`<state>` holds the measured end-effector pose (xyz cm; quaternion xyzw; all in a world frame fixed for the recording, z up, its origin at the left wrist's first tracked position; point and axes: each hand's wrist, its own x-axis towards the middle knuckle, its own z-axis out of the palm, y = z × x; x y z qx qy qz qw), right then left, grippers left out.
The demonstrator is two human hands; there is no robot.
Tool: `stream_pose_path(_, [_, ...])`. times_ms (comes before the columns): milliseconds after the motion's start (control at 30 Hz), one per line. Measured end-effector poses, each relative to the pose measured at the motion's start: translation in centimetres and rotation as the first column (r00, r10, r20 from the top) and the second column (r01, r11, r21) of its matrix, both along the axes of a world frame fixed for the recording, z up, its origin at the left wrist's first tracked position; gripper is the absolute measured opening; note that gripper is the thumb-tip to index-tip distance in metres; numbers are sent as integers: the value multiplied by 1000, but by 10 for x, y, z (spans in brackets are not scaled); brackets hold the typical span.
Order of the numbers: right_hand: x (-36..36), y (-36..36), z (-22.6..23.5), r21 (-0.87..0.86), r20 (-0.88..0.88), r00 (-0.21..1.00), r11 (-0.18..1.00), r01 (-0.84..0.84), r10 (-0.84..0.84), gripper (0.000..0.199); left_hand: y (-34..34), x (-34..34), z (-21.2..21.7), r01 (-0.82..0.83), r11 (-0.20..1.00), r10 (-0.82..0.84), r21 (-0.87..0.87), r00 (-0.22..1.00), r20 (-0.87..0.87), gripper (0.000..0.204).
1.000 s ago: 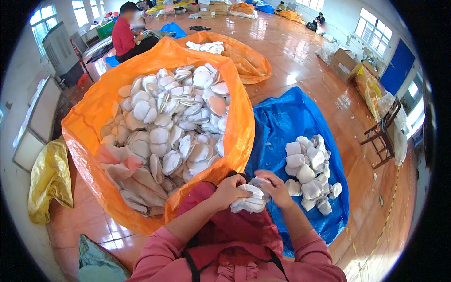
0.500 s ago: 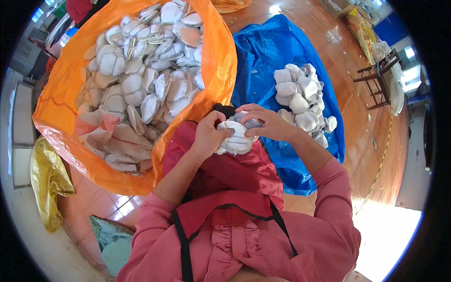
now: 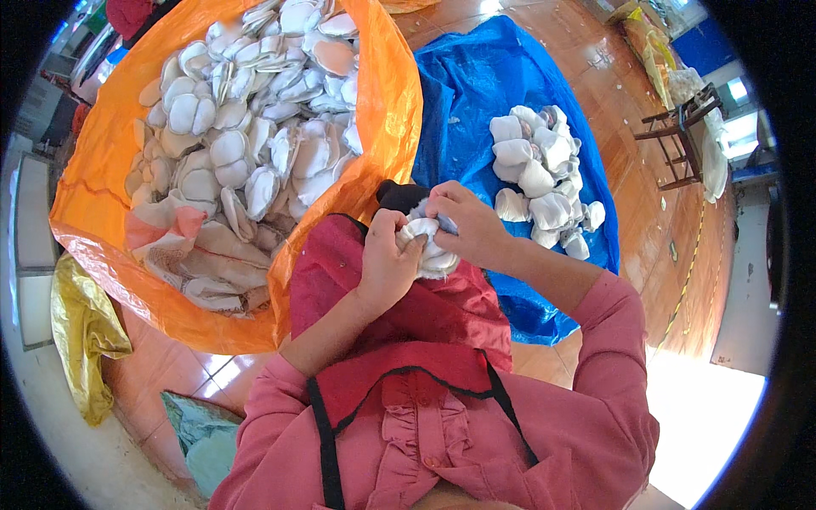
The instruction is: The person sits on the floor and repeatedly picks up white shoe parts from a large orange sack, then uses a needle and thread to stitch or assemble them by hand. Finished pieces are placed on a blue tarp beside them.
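Above my lap, both hands grip a small white, puffy cloth piece point(image 3: 436, 264) with a grey part at its far side. My left hand point(image 3: 388, 265) pinches its left edge, thumb on top. My right hand point(image 3: 469, 225) has its fingers closed on the grey part at the far right. The undersides of the fingers are hidden. Ahead to the left lies a heap of flat, rounded white cloth pieces point(image 3: 229, 157) in an open orange sack point(image 3: 388, 93). To the right, a pile of puffy white pieces point(image 3: 551, 212) rests on a blue plastic sheet point(image 3: 463, 89).
A red apron point(image 3: 340, 263) covers my lap. At far left are a yellow sack point(image 3: 81, 331) and a green plastic bag point(image 3: 200, 442). A dark wooden stool point(image 3: 676, 140) stands at the far right on the tiled floor point(image 3: 595, 85). Part of another person point(image 3: 129, 17) shows at the upper left.
My right hand has shifted slightly left and closed more tightly over the grey part. The left hand has turned more upright around the white cloth piece. The whole view has shifted a little.
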<state>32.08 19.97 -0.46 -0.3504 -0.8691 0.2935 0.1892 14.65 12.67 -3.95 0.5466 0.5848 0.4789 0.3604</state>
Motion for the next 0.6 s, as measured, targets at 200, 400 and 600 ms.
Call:
stream_pose_path(200, [10, -1, -6, -55, -38, 998, 997, -57, 55, 29, 5, -7, 8, 108, 994, -103, 24, 983, -151, 33])
stream_pose_path(400, [23, 20, 9, -237, -49, 950, 921, -310, 307, 28, 2, -8, -1, 174, 953, -107, 248, 959, -262, 31])
stream_pose_path(600, [16, 14, 25, -137, 105, 950, 951, -278, 293, 18, 4, -10, -5, 229, 913, -144, 336, 955, -261, 30])
